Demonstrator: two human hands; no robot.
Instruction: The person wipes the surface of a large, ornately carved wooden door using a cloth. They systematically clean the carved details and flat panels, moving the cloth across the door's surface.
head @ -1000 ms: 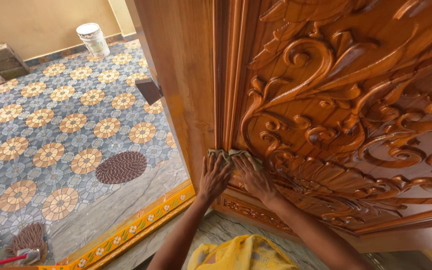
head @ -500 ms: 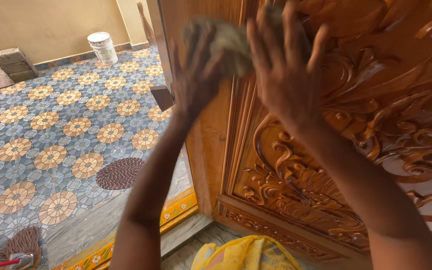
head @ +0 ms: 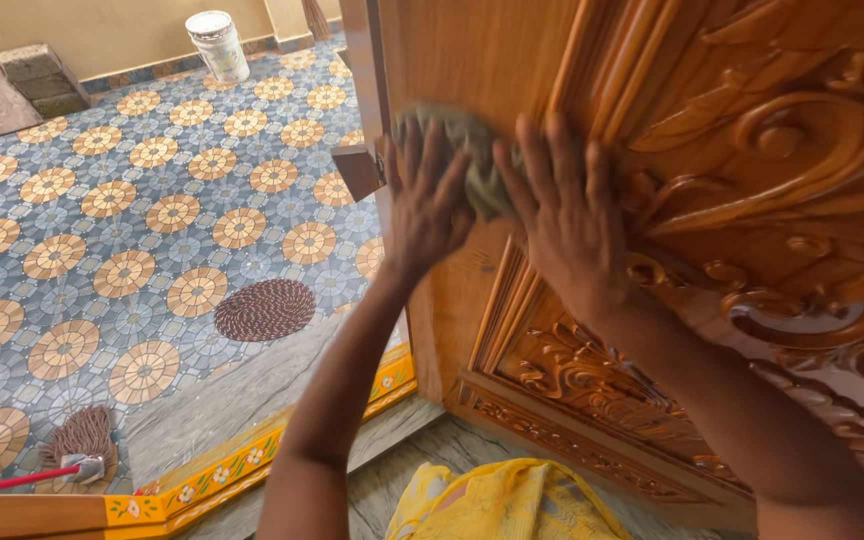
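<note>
Greenish cloth [head: 472, 155] under both hands, carved door [head: 752, 150]

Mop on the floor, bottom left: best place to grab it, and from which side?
Grip the red handle, coming from above. It lies flat on the tiled floor, thin and bare, while the mop head is loose splayed strands with no firm hold. Most of the handle runs out of view.
</note>
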